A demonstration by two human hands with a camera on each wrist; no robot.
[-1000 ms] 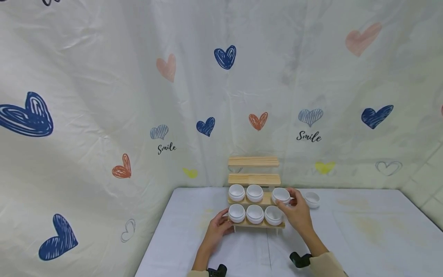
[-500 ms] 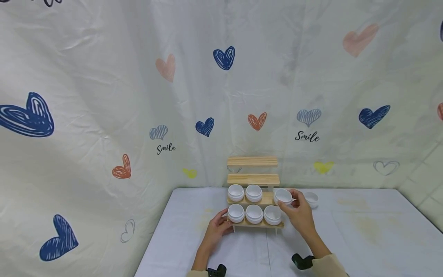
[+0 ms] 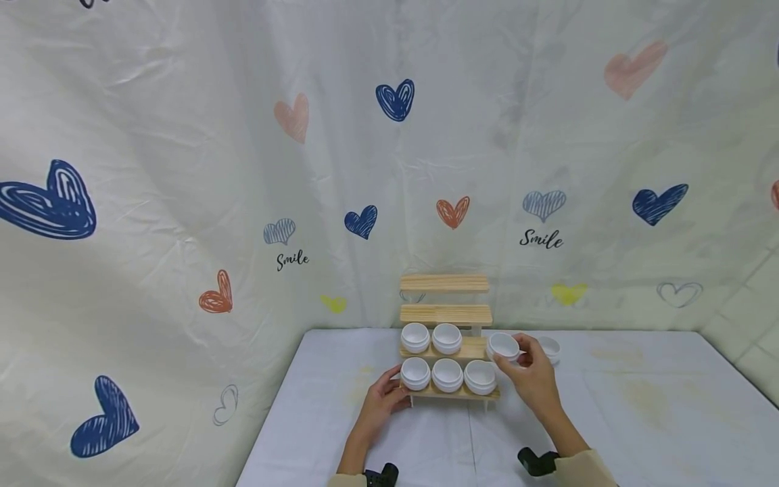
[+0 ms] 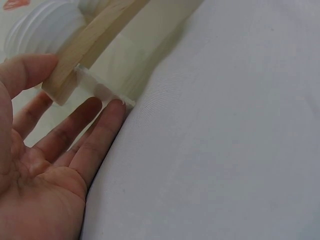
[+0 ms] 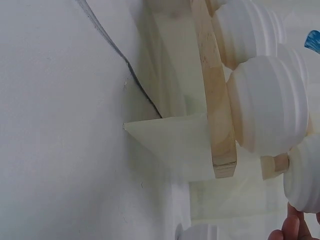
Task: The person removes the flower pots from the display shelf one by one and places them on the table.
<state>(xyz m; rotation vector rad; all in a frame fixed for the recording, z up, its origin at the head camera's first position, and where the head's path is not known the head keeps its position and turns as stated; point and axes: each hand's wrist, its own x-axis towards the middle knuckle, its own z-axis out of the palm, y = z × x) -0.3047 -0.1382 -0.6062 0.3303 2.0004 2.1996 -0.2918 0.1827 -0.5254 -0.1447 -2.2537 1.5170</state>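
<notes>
A wooden stepped display stand (image 3: pixel 446 314) rises in tiers at the back of the table. My left hand (image 3: pixel 379 406) holds the left end of its lowest shelf; in the left wrist view the thumb lies against the board (image 4: pixel 90 45) and the other fingers extend below, by the pale side support. My right hand (image 3: pixel 537 380) pinches a small white ribbed bowl (image 3: pixel 502 343) by its right side, at the right end of the second shelf. The right wrist view shows that bowl (image 5: pixel 303 175) beside the shelf end, with only fingertips of the hand visible.
Three white bowls (image 3: pixel 447 375) line the lowest shelf, and two bowls (image 3: pixel 416 338) stand on the second. Another bowl (image 3: pixel 550 348) is on the white tablecloth (image 3: pixel 621 419) behind my right hand. A heart-printed curtain (image 3: pixel 389 169) hangs behind the table.
My right hand has moved slightly right with its bowl, away from the two others on the second shelf. The left hand has stayed at the stand's lower left end.
</notes>
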